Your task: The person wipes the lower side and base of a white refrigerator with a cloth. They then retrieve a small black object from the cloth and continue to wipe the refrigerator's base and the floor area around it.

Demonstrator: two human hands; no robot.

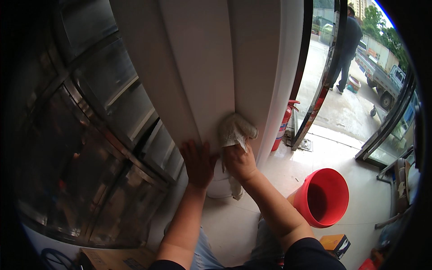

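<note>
My right hand (pixel 239 162) grips a damp-looking pale cloth (pixel 236 131) and presses it on the lower part of a tall white panelled surface (pixel 209 67). Part of the cloth hangs below the hand. To its left, my left hand (pixel 198 163) rests with its fingers spread on the same surface and holds nothing. A round white base (pixel 217 189) shows partly behind and below the hands.
A red bucket (pixel 344 199) stands on the tiled floor at the right, near a small orange and black box (pixel 334 243). A fire extinguisher (pixel 283 126) is behind the panel, by a glass door (pixel 320 67). Metal cabinets (pixel 101 141) line the left. Outside stands a person (pixel 349 44).
</note>
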